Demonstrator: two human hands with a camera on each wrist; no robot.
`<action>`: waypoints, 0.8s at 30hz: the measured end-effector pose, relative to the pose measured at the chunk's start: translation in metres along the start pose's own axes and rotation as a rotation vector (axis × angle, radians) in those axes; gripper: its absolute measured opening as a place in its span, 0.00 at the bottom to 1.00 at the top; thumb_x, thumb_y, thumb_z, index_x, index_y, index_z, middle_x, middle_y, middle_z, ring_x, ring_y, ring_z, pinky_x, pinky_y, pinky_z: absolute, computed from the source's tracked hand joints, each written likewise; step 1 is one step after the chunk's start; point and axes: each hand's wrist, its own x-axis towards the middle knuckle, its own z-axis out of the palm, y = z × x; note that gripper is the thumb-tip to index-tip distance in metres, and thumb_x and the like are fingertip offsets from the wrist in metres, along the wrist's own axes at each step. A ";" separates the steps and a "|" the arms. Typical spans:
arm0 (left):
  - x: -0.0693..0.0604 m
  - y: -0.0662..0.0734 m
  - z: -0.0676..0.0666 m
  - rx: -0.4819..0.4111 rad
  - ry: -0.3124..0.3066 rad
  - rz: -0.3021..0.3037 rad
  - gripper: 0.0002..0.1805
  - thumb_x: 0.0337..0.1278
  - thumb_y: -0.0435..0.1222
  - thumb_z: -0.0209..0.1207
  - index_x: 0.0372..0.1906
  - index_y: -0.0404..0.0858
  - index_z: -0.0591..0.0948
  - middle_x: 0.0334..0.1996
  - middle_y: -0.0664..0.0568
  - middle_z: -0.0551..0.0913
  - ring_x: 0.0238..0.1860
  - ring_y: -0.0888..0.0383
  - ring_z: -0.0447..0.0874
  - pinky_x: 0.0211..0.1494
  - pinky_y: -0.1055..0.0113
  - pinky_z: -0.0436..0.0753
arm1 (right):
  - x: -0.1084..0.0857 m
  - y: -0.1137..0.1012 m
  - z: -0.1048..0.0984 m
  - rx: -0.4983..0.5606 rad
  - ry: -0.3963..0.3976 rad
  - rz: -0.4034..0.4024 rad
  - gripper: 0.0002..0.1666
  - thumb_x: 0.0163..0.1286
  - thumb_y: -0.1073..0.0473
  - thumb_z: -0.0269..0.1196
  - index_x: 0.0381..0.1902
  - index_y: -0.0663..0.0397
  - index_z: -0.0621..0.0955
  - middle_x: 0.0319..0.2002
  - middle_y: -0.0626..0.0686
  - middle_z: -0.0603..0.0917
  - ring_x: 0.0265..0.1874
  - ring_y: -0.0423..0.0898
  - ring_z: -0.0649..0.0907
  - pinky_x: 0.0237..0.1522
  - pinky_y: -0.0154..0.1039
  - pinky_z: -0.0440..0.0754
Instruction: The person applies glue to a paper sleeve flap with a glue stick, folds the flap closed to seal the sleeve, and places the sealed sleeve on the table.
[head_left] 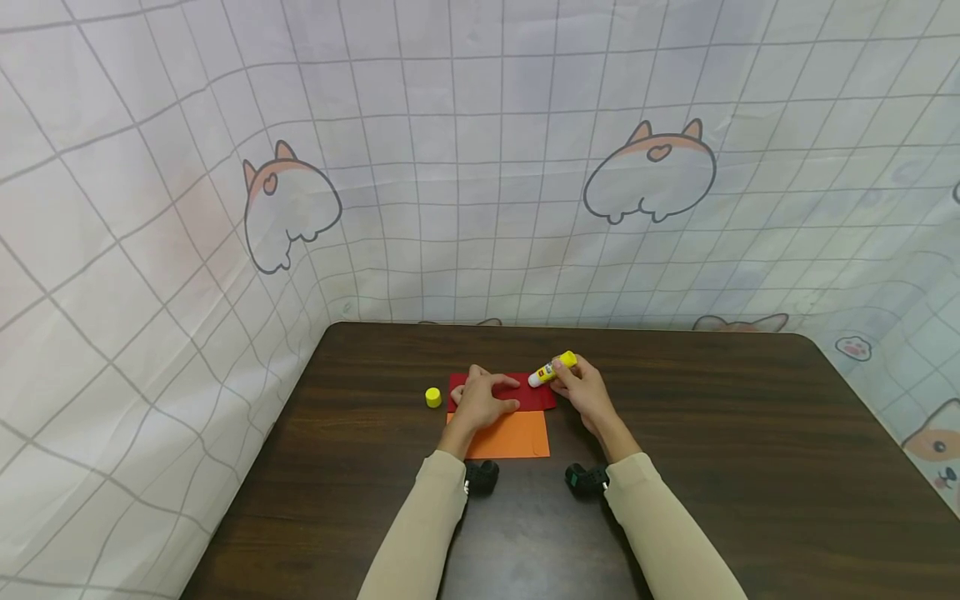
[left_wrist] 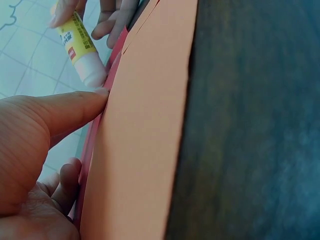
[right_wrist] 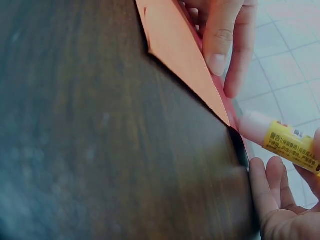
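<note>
Yellow glue stick (head_left: 553, 367) with a white end, pinched between the thumb and fingers of the right hand (head_left: 588, 397) and tilted down to the left over red paper (head_left: 537, 401); contact between white end and paper impossible to tell from these angles. Left hand (head_left: 482, 405) with thumb and index finger extended and spread apart, tips resting on the red paper just left of the glue stick; remaining fingers partly hidden. On the person's side of the red paper and adjoining it, orange paper (head_left: 519, 437). Just left of the red paper, a small yellow cap (head_left: 432, 397) on the dark wooden table (head_left: 712, 433). At both wrists, beige sleeves (head_left: 420, 521) and black devices (head_left: 482, 477). Beyond the table, white cloth (head_left: 465, 237) with grey grid lines and cartoon animals.
</note>
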 end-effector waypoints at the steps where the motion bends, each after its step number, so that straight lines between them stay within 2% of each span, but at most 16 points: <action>1: 0.000 0.000 0.000 -0.001 0.001 0.001 0.15 0.57 0.43 0.73 0.50 0.53 0.89 0.48 0.47 0.71 0.51 0.52 0.69 0.59 0.43 0.54 | 0.000 0.000 0.000 0.001 0.002 0.001 0.28 0.81 0.47 0.54 0.66 0.61 0.72 0.58 0.65 0.76 0.52 0.55 0.81 0.65 0.49 0.79; 9: 0.001 0.000 -0.001 -0.005 -0.004 0.000 0.15 0.58 0.43 0.72 0.51 0.53 0.89 0.48 0.48 0.71 0.52 0.52 0.69 0.60 0.44 0.53 | 0.001 0.001 0.000 0.001 0.007 -0.001 0.24 0.81 0.50 0.54 0.66 0.59 0.71 0.57 0.65 0.75 0.45 0.48 0.81 0.63 0.48 0.80; 24: 0.000 0.000 -0.001 -0.004 -0.002 -0.002 0.15 0.58 0.43 0.72 0.51 0.53 0.89 0.49 0.48 0.71 0.52 0.51 0.69 0.60 0.43 0.53 | 0.001 -0.001 -0.001 0.005 0.004 0.013 0.26 0.82 0.50 0.54 0.68 0.60 0.70 0.59 0.65 0.74 0.48 0.50 0.82 0.64 0.49 0.79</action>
